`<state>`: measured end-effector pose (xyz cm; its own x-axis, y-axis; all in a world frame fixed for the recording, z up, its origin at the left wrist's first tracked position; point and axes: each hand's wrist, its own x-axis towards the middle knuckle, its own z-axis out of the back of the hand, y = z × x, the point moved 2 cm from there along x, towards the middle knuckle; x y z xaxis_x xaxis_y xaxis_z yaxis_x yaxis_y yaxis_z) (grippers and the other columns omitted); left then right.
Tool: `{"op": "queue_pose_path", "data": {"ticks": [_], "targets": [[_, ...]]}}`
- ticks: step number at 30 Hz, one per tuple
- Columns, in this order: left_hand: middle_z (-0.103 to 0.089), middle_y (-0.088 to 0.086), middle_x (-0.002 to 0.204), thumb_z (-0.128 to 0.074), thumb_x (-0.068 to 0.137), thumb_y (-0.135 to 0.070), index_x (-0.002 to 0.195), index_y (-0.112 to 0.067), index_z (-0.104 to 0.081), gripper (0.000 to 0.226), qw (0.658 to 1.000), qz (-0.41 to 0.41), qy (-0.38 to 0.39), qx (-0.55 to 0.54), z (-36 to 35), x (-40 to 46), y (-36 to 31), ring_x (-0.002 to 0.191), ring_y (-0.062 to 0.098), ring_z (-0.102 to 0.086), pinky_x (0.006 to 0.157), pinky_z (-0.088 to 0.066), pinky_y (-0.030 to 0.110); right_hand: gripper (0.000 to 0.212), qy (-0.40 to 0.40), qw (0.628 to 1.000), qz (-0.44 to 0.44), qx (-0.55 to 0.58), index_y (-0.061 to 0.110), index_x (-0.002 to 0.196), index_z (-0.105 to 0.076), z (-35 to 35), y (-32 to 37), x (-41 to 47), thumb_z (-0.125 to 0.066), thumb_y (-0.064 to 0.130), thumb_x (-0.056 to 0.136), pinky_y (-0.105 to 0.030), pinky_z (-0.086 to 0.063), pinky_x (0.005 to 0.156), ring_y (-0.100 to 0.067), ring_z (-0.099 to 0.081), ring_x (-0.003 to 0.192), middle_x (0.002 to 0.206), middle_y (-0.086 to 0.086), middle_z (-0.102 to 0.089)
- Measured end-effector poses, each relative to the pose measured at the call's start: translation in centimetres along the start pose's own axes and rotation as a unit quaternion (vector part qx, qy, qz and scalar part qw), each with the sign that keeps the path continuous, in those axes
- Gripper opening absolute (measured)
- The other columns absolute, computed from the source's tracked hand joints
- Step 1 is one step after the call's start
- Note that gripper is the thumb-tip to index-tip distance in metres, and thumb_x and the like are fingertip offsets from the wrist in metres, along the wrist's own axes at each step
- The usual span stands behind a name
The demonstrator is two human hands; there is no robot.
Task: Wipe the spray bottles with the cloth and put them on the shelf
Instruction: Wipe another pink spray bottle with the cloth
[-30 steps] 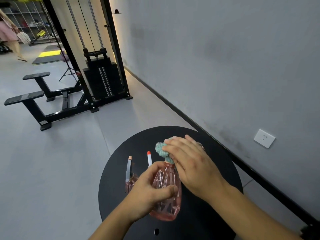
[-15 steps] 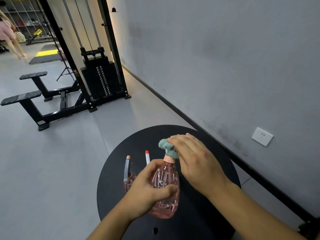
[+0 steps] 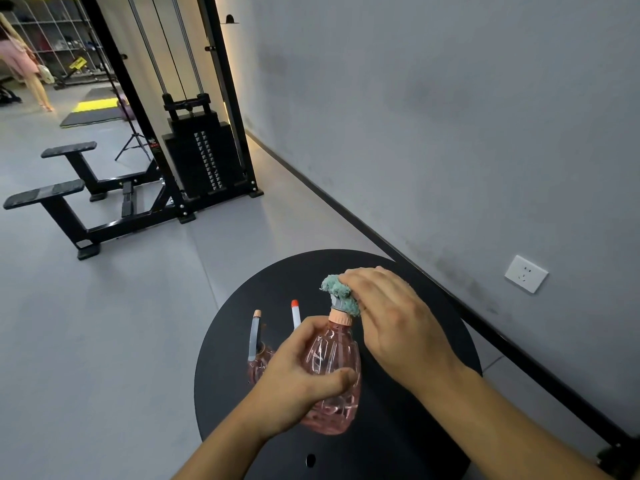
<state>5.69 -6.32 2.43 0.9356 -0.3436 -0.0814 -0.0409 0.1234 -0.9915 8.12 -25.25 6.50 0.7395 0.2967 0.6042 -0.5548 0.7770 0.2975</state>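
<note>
A: Starting from the left, a second pink bottle (image 3: pixel 258 367) sits on the round black desk (image 3: pixel 429 344), mostly hidden behind the wrist, its grey nozzle tipped in peach. Beside it a white nozzle (image 3: pixel 295 314) with an orange tip pokes up above the knuckles.

B: And the left hand (image 3: pixel 298 374)?

A: Wrapped round the belly of the pink spray bottle (image 3: pixel 334 358), thumb across the front, fingers behind. Same grip as a second ago; the bottle stands upright, with its base low over the desk, though I cannot tell if it touches.

B: What has changed, then?

A: The cloth. A second ago the teal cloth (image 3: pixel 341 294) covered the top right down to the neck, collar hidden. Now it sits higher, bunched over the spray head, and the peach collar (image 3: pixel 341 317) shows clear beneath it, with a sliver of grey head above.

B: Right hand?

A: The right hand (image 3: pixel 394 322) pinches that cloth against the head, fingers curled over it, wrist angled down to the right. It has lifted slightly with the cloth.

B: Anything further right?

A: A white wall socket (image 3: pixel 525 273) on the grey wall.
</note>
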Motion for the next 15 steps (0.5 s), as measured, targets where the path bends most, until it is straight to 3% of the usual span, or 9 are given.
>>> {"op": "queue_pose_path", "data": {"ticks": [4,9,15], "targets": [[-0.077,0.007,0.115,-0.088,0.078,-0.018,0.121,-0.036,-0.067,0.052,1.0,-0.007,-0.01,0.006,-0.4,-0.1,0.0,0.108,0.029,-0.076,0.1,-0.061,0.042,0.044,0.014,0.999,0.034,0.0,0.011,0.138,-0.063,-0.1,0.8,-0.1,-0.041,0.012,0.1,-0.037,-0.037,0.122,-0.016,-0.057,0.134,0.137,-0.002,-0.066],[-0.076,0.007,0.116,-0.089,0.075,-0.027,0.126,-0.036,-0.065,0.057,1.0,-0.008,-0.006,0.006,0.0,0.1,-0.2,0.108,0.032,-0.076,0.101,-0.061,0.052,0.042,-0.018,1.0,-0.004,0.012,0.011,0.138,-0.063,0.3,-0.2,0.2,-0.044,0.008,0.1,-0.042,-0.042,0.118,-0.019,-0.058,0.133,0.136,-0.003,-0.066],[-0.078,0.009,0.112,-0.088,0.076,-0.022,0.12,-0.034,-0.067,0.049,1.0,-0.006,-0.007,-0.006,-0.5,0.0,-0.1,0.105,0.03,-0.077,0.094,-0.062,0.038,0.042,-0.002,0.999,0.034,0.003,0.01,0.136,-0.065,0.3,0.9,0.3,-0.045,0.01,0.099,-0.038,-0.041,0.119,-0.018,-0.059,0.131,0.135,-0.003,-0.067]]}}
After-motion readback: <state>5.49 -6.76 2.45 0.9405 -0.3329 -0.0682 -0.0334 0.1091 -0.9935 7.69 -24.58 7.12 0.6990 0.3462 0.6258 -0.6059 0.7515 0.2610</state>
